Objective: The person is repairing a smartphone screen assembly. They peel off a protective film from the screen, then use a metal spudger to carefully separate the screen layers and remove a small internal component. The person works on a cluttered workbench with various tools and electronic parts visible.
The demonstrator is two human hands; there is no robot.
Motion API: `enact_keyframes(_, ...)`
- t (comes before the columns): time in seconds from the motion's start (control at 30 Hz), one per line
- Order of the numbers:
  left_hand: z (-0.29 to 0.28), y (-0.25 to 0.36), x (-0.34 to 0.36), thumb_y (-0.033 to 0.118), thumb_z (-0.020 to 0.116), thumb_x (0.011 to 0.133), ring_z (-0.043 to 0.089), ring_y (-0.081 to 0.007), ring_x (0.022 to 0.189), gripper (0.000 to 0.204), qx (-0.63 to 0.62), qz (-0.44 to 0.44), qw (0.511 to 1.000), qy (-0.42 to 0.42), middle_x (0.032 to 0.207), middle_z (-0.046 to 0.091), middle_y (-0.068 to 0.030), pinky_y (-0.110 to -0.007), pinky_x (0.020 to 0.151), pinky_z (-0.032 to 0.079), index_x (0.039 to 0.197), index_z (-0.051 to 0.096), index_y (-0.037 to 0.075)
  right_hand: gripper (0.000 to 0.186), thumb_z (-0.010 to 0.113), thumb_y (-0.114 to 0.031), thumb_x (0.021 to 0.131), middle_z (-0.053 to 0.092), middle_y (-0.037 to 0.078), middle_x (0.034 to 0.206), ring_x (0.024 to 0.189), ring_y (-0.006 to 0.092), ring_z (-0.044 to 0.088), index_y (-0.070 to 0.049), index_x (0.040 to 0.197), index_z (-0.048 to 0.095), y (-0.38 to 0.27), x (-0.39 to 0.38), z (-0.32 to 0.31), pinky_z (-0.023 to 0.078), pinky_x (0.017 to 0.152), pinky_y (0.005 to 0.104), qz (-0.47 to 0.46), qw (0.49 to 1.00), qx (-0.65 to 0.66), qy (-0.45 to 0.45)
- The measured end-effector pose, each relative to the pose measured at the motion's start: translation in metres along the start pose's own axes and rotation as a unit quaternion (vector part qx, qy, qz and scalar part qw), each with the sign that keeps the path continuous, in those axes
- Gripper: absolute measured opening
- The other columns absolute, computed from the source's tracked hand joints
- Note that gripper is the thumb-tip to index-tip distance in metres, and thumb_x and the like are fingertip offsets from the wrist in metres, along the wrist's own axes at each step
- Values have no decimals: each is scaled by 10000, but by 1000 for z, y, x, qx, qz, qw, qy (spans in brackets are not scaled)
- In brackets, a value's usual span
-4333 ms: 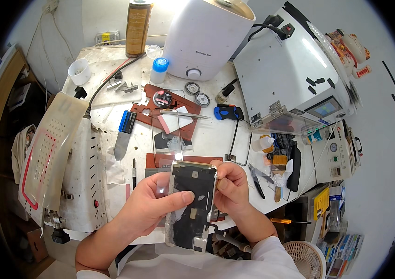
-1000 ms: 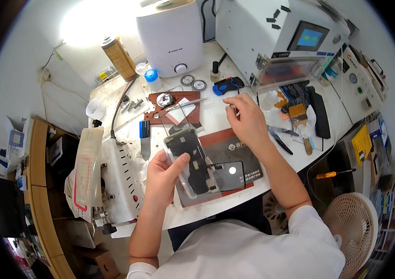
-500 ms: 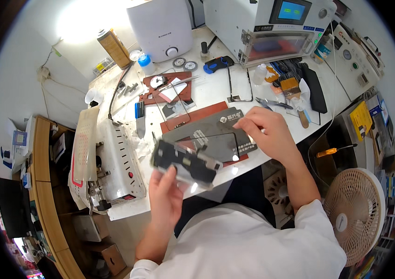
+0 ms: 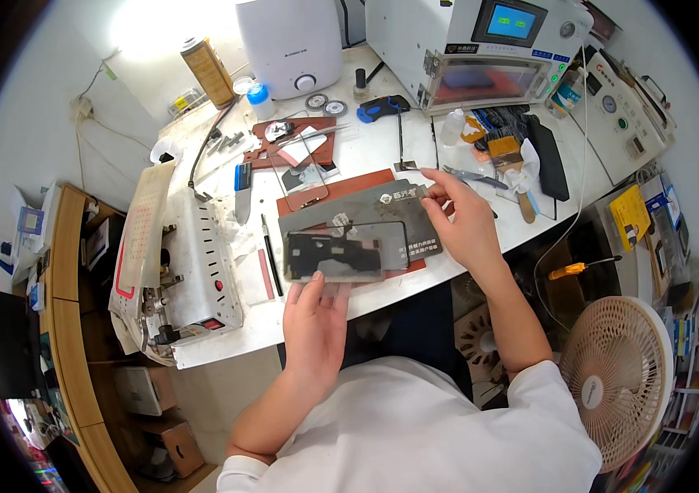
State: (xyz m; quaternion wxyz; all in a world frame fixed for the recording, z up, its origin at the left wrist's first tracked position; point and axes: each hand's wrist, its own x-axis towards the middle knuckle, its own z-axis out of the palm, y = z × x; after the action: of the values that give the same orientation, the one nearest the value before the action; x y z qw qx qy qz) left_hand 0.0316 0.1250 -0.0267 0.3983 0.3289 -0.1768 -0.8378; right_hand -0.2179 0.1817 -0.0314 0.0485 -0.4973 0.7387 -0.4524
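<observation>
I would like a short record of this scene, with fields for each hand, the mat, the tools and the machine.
Left hand: grips dark phone panel by its near edge, thumb on top
Right hand: fingers bent, at right end of grey mat; whether it holds anything is unclear
Mat: over red-brown pad
Tools: blue-handled scraper and black pen-like tool, left
Machine: white cabinet, lit screen
</observation>
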Motion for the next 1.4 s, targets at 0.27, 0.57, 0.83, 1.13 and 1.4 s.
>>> enact_keyframes(0.27,-10,46,-19,49,546,1051,578,-301,1329,410,156,-184,970,-24,1391,586,-175,-460,1194,460,1423,455,-97,180,716,-63,932,718,83,935,833,225,692,-40,1110,730,12,-8,-2,548,705,330,-6,1000,5,-7)
enact_keyframes(0.57,-58,43,-46,123,723,1018,716,-130,909,209,370,-275,878,-126,959,750,-61,-288,887,575,1174,722,-16,157,728,-36,920,713,71,929,821,193,682,-32,1077,736,4,-14,9,535,686,311,-19,998,45,36)
enact_keyframes(0.83,-51,27,-37,79,645,1059,606,-81,735,161,402,-29,905,-134,889,685,-13,-246,722,515,1151,724,-26,150,718,-47,931,694,88,898,788,190,670,-19,1075,747,13,-23,4,521,634,306,3,999,-26,27)
enact_keyframes(1.13,-10,53,31,-97,736,882,682,-190,767,236,575,342,719,-190,905,740,-92,-288,693,546,1095,759,3,116,667,-94,983,682,106,902,792,244,663,-27,1076,642,6,-2,22,523,674,345,20,990,119,-69)
enact_keyframes(1.4,-6,26,35,-76,738,890,712,-240,903,313,684,379,606,-147,1033,744,-149,-351,766,583,1201,710,-44,112,587,-89,1032,681,109,1008,898,281,621,-22,1081,661,-7,19,47,507,797,386,-47,980,78,-176)
